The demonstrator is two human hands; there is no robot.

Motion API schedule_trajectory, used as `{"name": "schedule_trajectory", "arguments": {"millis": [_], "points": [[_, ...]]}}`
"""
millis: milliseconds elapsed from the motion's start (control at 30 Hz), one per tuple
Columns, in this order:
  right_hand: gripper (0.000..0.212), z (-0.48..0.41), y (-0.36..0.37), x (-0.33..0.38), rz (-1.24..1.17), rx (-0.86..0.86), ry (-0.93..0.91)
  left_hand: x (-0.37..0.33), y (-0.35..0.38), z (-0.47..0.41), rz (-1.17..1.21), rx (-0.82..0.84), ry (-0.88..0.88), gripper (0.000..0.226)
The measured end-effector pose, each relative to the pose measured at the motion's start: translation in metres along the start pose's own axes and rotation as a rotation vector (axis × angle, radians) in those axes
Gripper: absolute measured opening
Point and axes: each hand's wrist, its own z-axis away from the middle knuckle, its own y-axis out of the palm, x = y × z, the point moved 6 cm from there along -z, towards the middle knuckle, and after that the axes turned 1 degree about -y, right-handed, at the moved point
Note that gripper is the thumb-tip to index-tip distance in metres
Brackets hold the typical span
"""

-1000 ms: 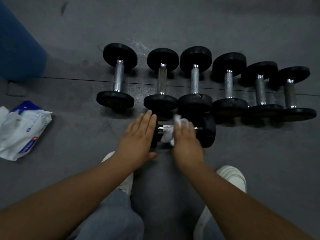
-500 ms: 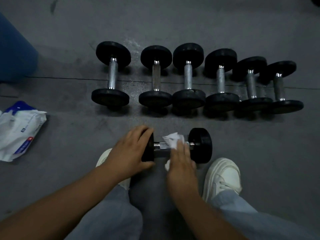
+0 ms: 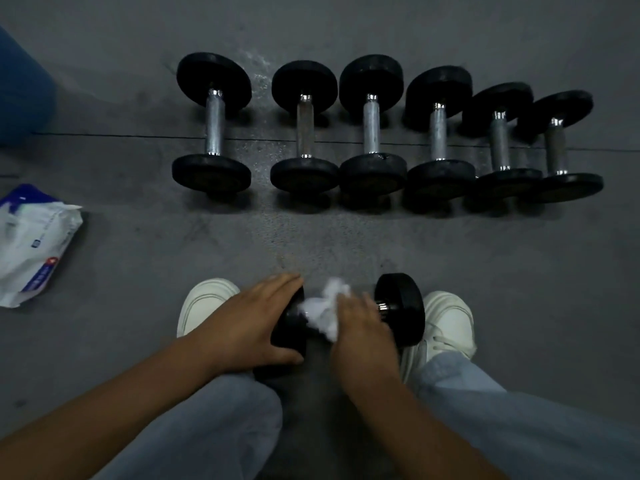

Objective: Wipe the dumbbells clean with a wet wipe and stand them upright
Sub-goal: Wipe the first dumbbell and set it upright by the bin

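A small black dumbbell (image 3: 401, 308) lies on its side on the grey floor between my shoes. My left hand (image 3: 249, 323) grips its left weight plate. My right hand (image 3: 362, 329) presses a crumpled white wet wipe (image 3: 323, 308) onto the chrome handle, most of which is hidden. Beyond, several black dumbbells with chrome handles lie in a row, from the leftmost (image 3: 213, 123) to the rightmost (image 3: 557, 147).
A white and blue wet wipe pack (image 3: 33, 244) lies on the floor at the left. A blue rounded object (image 3: 20, 88) stands at the far left. My white shoes (image 3: 202, 303) (image 3: 448, 323) and jean-clad knees fill the bottom of the view.
The held dumbbell has come away from the row toward me, now between my shoes. My left hand went from resting flat on its plate to gripping it. My right hand keeps the wipe on the handle.
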Motion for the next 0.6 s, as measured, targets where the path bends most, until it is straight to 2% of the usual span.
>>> {"name": "schedule_trajectory", "arguments": {"millis": [33,67,167,200,267,300,367,400,433,500,533,600], "points": [[0.066,0.000,-0.003,-0.009,0.031,-0.013,0.067,-0.001,0.000,0.003,-0.018,-0.050,0.027,0.113],[0.064,0.002,-0.004,-0.010,0.053,-0.010,0.049,-0.005,-0.001,0.006,-0.047,-0.098,0.062,0.108],[0.066,0.014,-0.001,0.020,0.023,0.077,-0.224,-0.017,0.004,0.008,-0.112,-0.104,0.152,0.101],[0.070,0.013,0.001,0.022,0.027,0.107,-0.233,-0.016,0.004,0.008,-0.104,-0.085,0.161,0.100],[0.080,-0.002,0.003,0.010,0.058,0.149,-0.114,-0.008,-0.005,0.008,0.003,-0.108,0.113,0.093],[0.079,-0.013,0.002,0.004,0.048,0.166,-0.048,0.000,-0.013,0.007,0.066,-0.171,0.062,0.088],[0.072,-0.030,-0.006,-0.004,-0.193,0.250,0.124,0.009,-0.035,0.005,0.091,-0.351,-0.028,0.075],[0.069,-0.037,-0.012,-0.007,-0.297,0.238,0.188,0.008,-0.042,0.002,0.078,-0.392,-0.035,0.071],[0.059,-0.044,-0.023,-0.008,-0.306,0.185,0.207,0.004,-0.043,-0.004,0.067,-0.359,-0.013,0.073],[0.030,-0.053,-0.045,-0.005,-0.188,0.023,0.126,-0.008,-0.033,-0.019,0.015,-0.125,0.012,0.099],[0.030,-0.053,-0.051,-0.002,-0.159,0.006,0.076,-0.009,-0.027,-0.026,-0.049,-0.033,0.001,0.113],[0.067,-0.052,-0.051,0.000,-0.160,0.001,0.007,-0.004,-0.024,-0.040,-0.209,-0.027,0.017,0.129]]}}
